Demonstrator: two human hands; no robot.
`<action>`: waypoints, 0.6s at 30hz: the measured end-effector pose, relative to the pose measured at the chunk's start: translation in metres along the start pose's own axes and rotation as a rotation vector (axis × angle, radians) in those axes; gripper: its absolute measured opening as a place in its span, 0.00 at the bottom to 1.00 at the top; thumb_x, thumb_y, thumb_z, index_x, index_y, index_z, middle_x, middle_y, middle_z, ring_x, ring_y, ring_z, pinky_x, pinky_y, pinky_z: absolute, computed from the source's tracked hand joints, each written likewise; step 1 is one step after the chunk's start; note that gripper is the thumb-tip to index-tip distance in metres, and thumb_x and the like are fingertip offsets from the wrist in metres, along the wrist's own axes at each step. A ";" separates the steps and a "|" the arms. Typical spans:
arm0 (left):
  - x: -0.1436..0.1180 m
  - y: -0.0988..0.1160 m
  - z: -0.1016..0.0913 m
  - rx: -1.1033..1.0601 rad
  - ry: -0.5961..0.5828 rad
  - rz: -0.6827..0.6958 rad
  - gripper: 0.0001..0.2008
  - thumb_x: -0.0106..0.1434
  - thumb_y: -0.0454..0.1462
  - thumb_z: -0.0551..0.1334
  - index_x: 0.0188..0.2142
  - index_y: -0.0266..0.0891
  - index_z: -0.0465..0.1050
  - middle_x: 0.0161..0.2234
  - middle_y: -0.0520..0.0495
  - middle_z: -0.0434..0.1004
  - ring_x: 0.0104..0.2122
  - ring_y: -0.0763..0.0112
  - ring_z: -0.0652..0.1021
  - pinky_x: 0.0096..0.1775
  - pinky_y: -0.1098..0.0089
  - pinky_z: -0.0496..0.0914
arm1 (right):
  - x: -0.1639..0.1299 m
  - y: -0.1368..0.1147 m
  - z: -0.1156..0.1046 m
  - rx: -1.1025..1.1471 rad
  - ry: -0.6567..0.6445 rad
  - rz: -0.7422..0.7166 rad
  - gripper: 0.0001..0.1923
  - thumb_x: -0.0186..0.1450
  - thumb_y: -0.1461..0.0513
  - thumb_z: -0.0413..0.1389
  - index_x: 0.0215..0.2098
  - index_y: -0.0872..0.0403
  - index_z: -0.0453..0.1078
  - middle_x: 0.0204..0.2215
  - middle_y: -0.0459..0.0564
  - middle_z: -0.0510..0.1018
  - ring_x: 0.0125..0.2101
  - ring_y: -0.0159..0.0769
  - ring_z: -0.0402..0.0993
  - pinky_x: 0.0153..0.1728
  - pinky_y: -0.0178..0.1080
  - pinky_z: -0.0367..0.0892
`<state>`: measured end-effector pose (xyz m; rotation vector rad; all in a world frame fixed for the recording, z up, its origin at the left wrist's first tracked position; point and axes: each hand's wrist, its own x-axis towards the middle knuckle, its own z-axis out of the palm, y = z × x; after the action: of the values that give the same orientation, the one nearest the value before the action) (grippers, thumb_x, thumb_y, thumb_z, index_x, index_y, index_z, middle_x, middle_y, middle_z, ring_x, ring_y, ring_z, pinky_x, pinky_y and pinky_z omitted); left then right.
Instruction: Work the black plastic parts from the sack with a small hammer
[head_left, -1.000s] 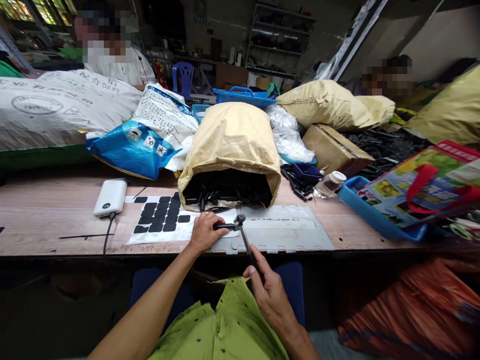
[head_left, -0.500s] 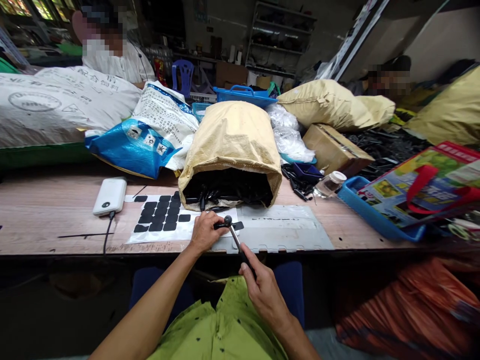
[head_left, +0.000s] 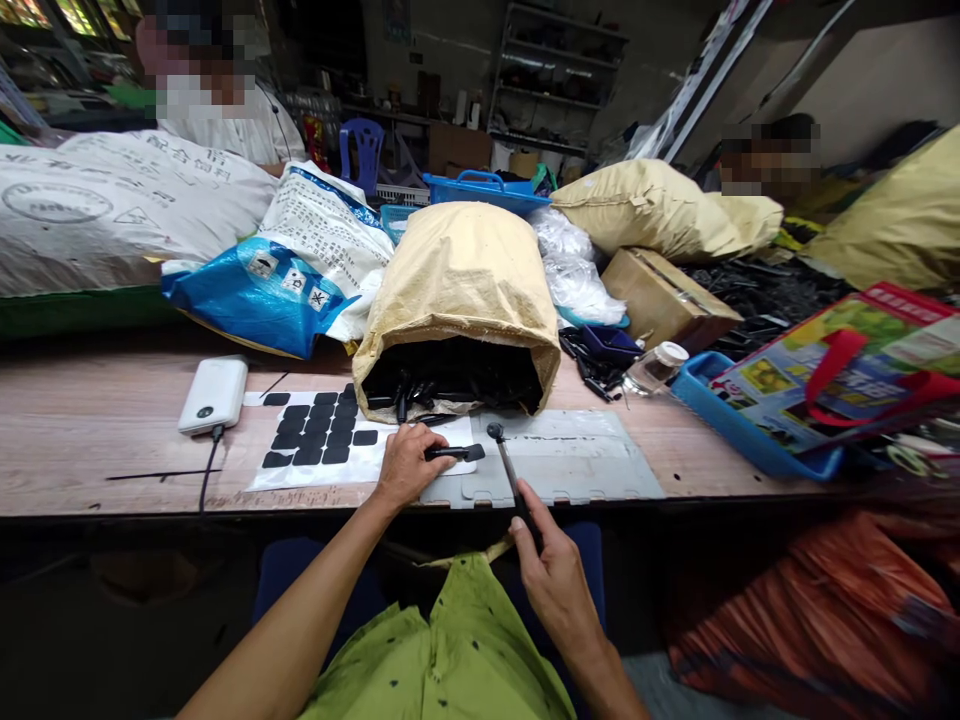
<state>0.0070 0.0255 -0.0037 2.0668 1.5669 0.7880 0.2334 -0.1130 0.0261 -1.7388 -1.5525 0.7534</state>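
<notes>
My left hand (head_left: 409, 465) is closed on a slim black plastic piece (head_left: 456, 453), whose wider flat end points right over the grey sheet (head_left: 570, 465). In my right hand (head_left: 551, 550) is a small hammer (head_left: 508, 467) with a round black head, a metal shaft and a black grip. The hammer head is to the right of the black piece, apart from it. Left of my left hand lies a white sheet (head_left: 375, 470) with rows of black rounded-square stickers (head_left: 319, 430). Just beyond my hands, a tan sack (head_left: 465, 265) opens toward me, with black pieces (head_left: 435, 385) inside.
A white power bank (head_left: 214, 395) with a cable lies left. A blue-and-white bag (head_left: 300, 260) stands behind it. At right are a clear jar (head_left: 658, 368), a cardboard box (head_left: 667, 295) and a blue tray (head_left: 757, 430) holding a colourful bag. Two people sit across the table.
The hammer head has moved right, off the black piece, as my right hand shifted right. My left hand still holds the piece. The view has shifted slightly.
</notes>
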 end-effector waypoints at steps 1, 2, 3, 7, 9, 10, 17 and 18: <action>0.000 0.000 0.000 0.005 0.001 0.001 0.08 0.59 0.42 0.71 0.38 0.47 0.81 0.36 0.51 0.79 0.42 0.60 0.73 0.47 0.61 0.64 | 0.002 0.006 -0.002 -0.046 0.027 0.010 0.28 0.73 0.55 0.47 0.69 0.52 0.63 0.60 0.53 0.75 0.58 0.42 0.72 0.58 0.43 0.68; -0.001 0.000 0.001 0.010 0.003 0.003 0.08 0.59 0.42 0.71 0.38 0.47 0.81 0.36 0.50 0.79 0.43 0.60 0.73 0.47 0.60 0.64 | 0.004 0.011 -0.005 -0.107 0.050 0.032 0.27 0.73 0.56 0.46 0.68 0.53 0.64 0.60 0.53 0.75 0.58 0.42 0.72 0.58 0.43 0.68; -0.001 -0.001 0.001 0.012 0.005 0.006 0.08 0.59 0.42 0.71 0.38 0.47 0.81 0.36 0.50 0.79 0.43 0.60 0.73 0.48 0.60 0.64 | 0.006 0.015 -0.007 -0.178 0.070 0.058 0.27 0.73 0.57 0.46 0.68 0.53 0.64 0.59 0.54 0.76 0.57 0.42 0.73 0.57 0.42 0.69; 0.000 -0.002 0.003 0.021 0.007 0.019 0.07 0.61 0.43 0.70 0.38 0.46 0.81 0.37 0.50 0.78 0.43 0.60 0.73 0.47 0.60 0.64 | 0.009 0.019 -0.010 -0.441 0.089 0.145 0.26 0.73 0.61 0.46 0.69 0.46 0.63 0.53 0.52 0.78 0.49 0.41 0.78 0.45 0.38 0.72; 0.002 -0.002 0.001 0.027 0.007 0.031 0.08 0.62 0.43 0.69 0.38 0.45 0.81 0.36 0.49 0.78 0.42 0.60 0.73 0.46 0.60 0.64 | 0.009 0.017 -0.009 -0.518 0.073 0.171 0.27 0.74 0.62 0.48 0.70 0.44 0.62 0.50 0.51 0.79 0.45 0.40 0.79 0.39 0.36 0.71; 0.002 0.000 -0.001 0.025 0.011 0.042 0.08 0.63 0.44 0.68 0.38 0.45 0.80 0.36 0.49 0.78 0.41 0.60 0.73 0.46 0.60 0.64 | 0.009 0.015 -0.009 -0.541 0.065 0.181 0.27 0.74 0.62 0.48 0.70 0.43 0.61 0.49 0.50 0.80 0.43 0.39 0.80 0.37 0.35 0.70; -0.061 0.024 -0.009 -0.266 -0.134 0.246 0.12 0.73 0.44 0.55 0.49 0.43 0.72 0.43 0.47 0.79 0.42 0.65 0.78 0.44 0.67 0.70 | 0.008 0.018 -0.008 -0.540 0.060 0.174 0.27 0.74 0.62 0.49 0.70 0.42 0.61 0.46 0.49 0.82 0.41 0.37 0.80 0.35 0.33 0.68; -0.077 0.024 -0.005 -0.265 -0.219 0.276 0.12 0.74 0.44 0.55 0.50 0.44 0.71 0.43 0.47 0.80 0.41 0.66 0.78 0.44 0.68 0.70 | 0.008 0.018 -0.008 -0.543 0.063 0.172 0.27 0.74 0.62 0.49 0.70 0.43 0.61 0.46 0.49 0.82 0.40 0.37 0.80 0.34 0.33 0.68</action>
<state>0.0052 -0.0550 0.0015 2.1117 1.0173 0.7844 0.2515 -0.1072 0.0165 -2.2848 -1.6809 0.3635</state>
